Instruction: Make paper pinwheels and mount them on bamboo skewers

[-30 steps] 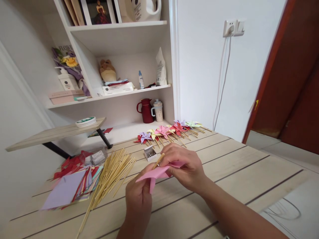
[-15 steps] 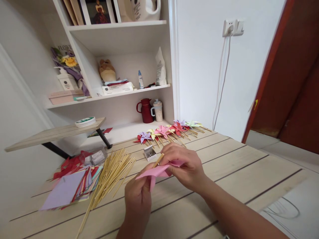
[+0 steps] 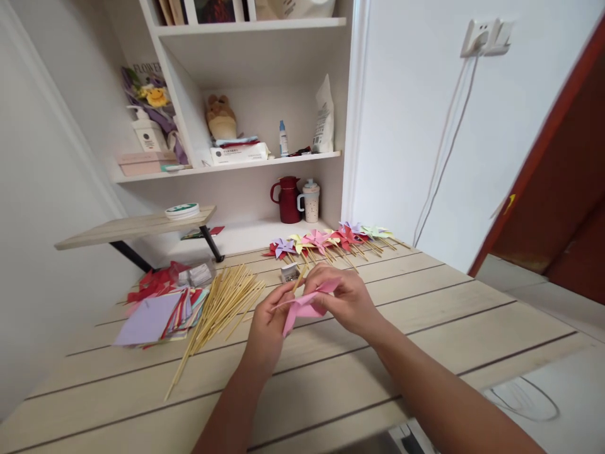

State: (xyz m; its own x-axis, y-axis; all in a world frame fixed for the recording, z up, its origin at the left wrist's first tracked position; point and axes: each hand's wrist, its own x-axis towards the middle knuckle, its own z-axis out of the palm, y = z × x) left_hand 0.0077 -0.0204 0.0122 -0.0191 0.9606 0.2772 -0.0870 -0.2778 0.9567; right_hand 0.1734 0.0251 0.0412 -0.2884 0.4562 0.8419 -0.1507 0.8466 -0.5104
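White shelving filled the corner behind a pale wooden tabletop, with a red jug and a speckled cup standing side by side on the lowest shelf. Along the far edge of the tabletop lay a row of finished paper pinwheels on sticks. To the left sat a fanned stack of coloured paper squares, and just beside it a loose bundle of bamboo sticks. A small open box of pins rested near the pinwheels.

Both hands met above the middle of the tabletop, working one pink paper pinwheel. The left hand was closed in a pinch on the near edge of the paper. The right hand was curled over the far side, fingertips gripping the folded flaps; a wooden stick rose at a slant from between the two hands, though which fingers held it could not be told.

Judging by its look, the pinwheel would be very light and limp, easy to crease or tear if squeezed hard, and its folded flaps would likely spring open once let go. The safest hold seemed to be at the centre, where the flaps overlapped. The stick looked stiff but thin, best gripped close to the paper so it would not wobble or snap.
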